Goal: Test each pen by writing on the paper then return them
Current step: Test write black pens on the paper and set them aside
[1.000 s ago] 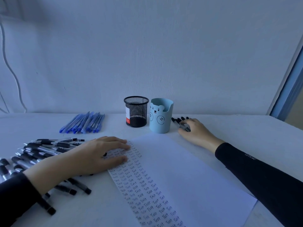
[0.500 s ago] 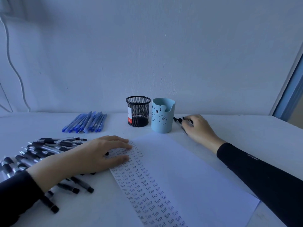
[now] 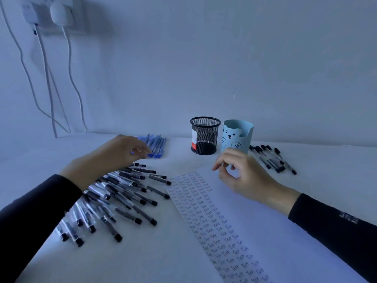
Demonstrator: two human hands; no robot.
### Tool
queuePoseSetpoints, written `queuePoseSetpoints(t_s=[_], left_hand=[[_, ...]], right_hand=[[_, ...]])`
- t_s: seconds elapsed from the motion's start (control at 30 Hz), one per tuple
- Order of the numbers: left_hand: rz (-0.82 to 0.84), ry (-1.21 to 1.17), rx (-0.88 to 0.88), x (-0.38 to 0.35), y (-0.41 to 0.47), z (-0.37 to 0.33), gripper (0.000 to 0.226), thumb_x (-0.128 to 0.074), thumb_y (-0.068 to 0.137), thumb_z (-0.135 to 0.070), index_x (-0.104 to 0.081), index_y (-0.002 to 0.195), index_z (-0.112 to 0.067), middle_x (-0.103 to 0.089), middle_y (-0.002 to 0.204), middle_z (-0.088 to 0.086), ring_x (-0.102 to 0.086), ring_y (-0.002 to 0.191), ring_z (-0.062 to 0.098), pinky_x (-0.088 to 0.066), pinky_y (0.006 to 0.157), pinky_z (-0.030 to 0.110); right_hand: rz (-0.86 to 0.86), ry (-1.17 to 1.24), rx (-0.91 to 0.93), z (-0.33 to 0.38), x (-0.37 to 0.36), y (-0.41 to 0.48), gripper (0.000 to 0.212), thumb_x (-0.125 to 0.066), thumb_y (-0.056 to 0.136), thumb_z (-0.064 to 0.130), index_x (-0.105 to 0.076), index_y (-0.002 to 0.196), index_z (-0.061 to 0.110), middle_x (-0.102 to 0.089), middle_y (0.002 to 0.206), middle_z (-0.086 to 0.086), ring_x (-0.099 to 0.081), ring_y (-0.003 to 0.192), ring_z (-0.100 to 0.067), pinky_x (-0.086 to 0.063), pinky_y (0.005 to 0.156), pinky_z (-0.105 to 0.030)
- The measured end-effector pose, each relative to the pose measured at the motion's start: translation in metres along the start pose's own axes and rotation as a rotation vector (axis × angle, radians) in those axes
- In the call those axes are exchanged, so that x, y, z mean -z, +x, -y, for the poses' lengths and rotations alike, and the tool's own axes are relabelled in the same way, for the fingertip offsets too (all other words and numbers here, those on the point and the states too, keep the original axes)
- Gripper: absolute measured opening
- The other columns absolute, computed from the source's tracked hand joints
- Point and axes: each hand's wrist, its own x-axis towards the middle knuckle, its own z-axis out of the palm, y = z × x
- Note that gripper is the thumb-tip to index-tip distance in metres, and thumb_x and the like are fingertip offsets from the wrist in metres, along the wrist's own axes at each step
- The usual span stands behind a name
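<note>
At the bottom of the frame a white sheet of paper point(image 3: 263, 225) lies on the pale table point(image 3: 142, 260), running from the lower right corner up towards the centre. Columns of the handwritten word "Test" point(image 3: 214, 221) fill its left strip, and the rest of the sheet is unmarked. Dark sleeves point(image 3: 34, 217) come in from both lower corners. In the lower left a large loose pile of black-capped pens point(image 3: 122, 199) is fanned out on the table just beside the paper's left edge. The left hand point(image 3: 110, 158) hangs above the far end of that pile, its fingers relaxed and stretched towards the upper right and gripping nothing. Its fingertips are blurred, so I cannot tell whether they touch anything. Right of centre, the right hand point(image 3: 244, 176) hovers over the paper's far end with its fingers loosely curled and thumb and forefinger close together, and no pen shows in it. Behind it, towards the right edge, a small group of black pens point(image 3: 271, 160) lies on the table. Further back, a bundle of blue pens point(image 3: 157, 142) rests just beyond the left hand's fingertips. At centre, a black mesh cup point(image 3: 205, 135) and a light blue bear-faced holder point(image 3: 237, 135) stand upright side by side near the wall. In the upper left, plugs point(image 3: 59, 15) sit in a wall socket and white cables point(image 3: 47, 78) hang from them down to the table.
</note>
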Motion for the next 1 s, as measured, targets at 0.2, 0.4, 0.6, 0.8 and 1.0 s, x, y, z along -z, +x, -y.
queuePoseSetpoints(t_s=[0.2, 0.4, 0.6, 0.8, 1.0], left_hand=[[0.103, 0.046, 0.043, -0.001, 0.001, 0.010, 0.016, -0.067, 0.090, -0.018, -0.076, 0.102, -0.024, -0.073, 0.087, -0.016, -0.056, 0.070, -0.020, -0.037, 0.073, -0.001], [0.118, 0.070, 0.075, -0.002, 0.002, 0.005, 0.013, -0.069, 0.089, -0.022, -0.077, 0.097, -0.028, -0.067, 0.078, -0.026, -0.061, 0.074, -0.012, -0.042, 0.073, 0.005], [0.108, 0.145, 0.009, -0.003, -0.001, -0.009, 0.015, -0.063, 0.093, -0.018, -0.076, 0.101, -0.022, -0.070, 0.100, -0.011, -0.064, 0.089, 0.009, -0.050, 0.089, 0.029], [-0.129, -0.078, -0.493, -0.027, -0.011, -0.069, 0.014, -0.066, 0.090, -0.019, -0.075, 0.100, -0.016, -0.069, 0.094, -0.007, -0.064, 0.083, 0.005, -0.053, 0.081, 0.023], [0.037, -0.185, -0.521, -0.046, -0.017, -0.086, 0.036, -0.047, 0.098, -0.033, -0.063, 0.127, -0.019, -0.066, 0.119, -0.003, -0.065, 0.101, 0.009, -0.051, 0.091, 0.021]], right_hand=[[0.016, -0.005, -0.027, -0.005, -0.003, -0.005, 0.021, -0.049, 0.085, 0.035, -0.068, 0.087, 0.026, -0.060, 0.093, 0.015, -0.057, 0.090, -0.013, -0.047, 0.072, -0.026], [-0.018, -0.017, -0.049, -0.006, -0.001, -0.004, 0.021, -0.048, 0.083, 0.036, -0.067, 0.086, 0.027, -0.060, 0.091, 0.014, -0.056, 0.089, -0.012, -0.050, 0.069, -0.034], [-0.012, -0.018, -0.060, -0.007, -0.001, -0.004, 0.021, -0.048, 0.084, 0.037, -0.067, 0.086, 0.028, -0.060, 0.091, 0.014, -0.056, 0.091, -0.012, -0.048, 0.072, -0.031], [-0.015, -0.023, -0.103, -0.010, 0.000, -0.004, 0.023, -0.047, 0.081, 0.039, -0.067, 0.085, 0.029, -0.059, 0.090, 0.014, -0.055, 0.089, -0.010, -0.049, 0.069, -0.030], [0.008, -0.074, -0.150, -0.013, -0.001, -0.004, 0.012, -0.057, 0.087, 0.026, -0.069, 0.087, 0.029, -0.058, 0.091, 0.019, -0.052, 0.089, -0.001, -0.041, 0.070, -0.025]])
